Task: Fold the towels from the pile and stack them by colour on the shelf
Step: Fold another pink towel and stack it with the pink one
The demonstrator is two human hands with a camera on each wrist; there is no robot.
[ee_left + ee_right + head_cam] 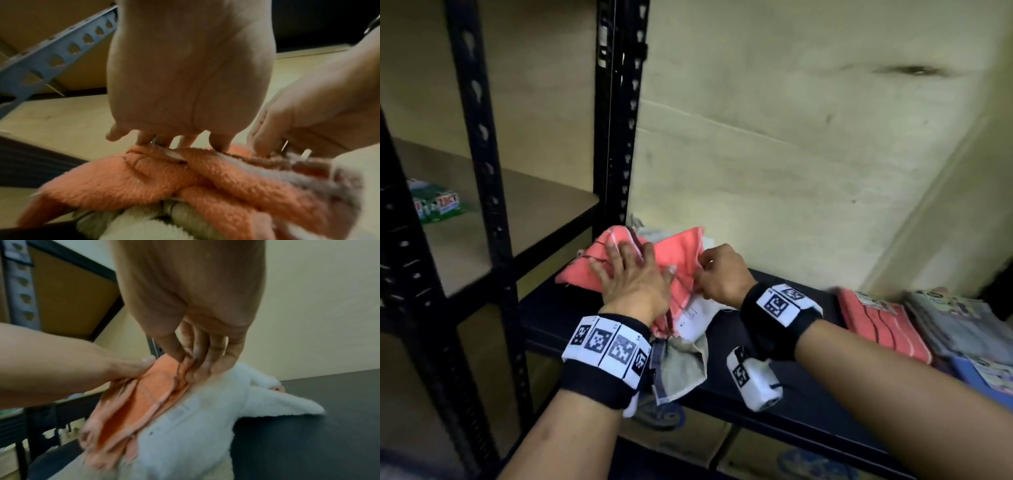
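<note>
A coral towel [616, 253] [185, 178] [148, 395] lies rumpled on top of the pile on the black shelf [774, 346]. My left hand [633, 274] [185, 81] presses flat on it with fingers spread. My right hand [719, 270] [195, 353] pinches the coral towel's edge beside the left thumb. Under it lie a white towel [697, 317] [195, 426] and a beige-grey towel [681, 366] that hangs over the shelf's front edge. At the right stand folded stacks: coral [880, 325], grey [959, 325] and blue [976, 373].
A black upright post [619, 113] of the rack stands just behind the pile. The neighbouring rack at the left has a wooden shelf [493, 219] with a green packet [434, 202] on it. A cream wall [791, 154] backs the shelf. Shoes [657, 414] show below.
</note>
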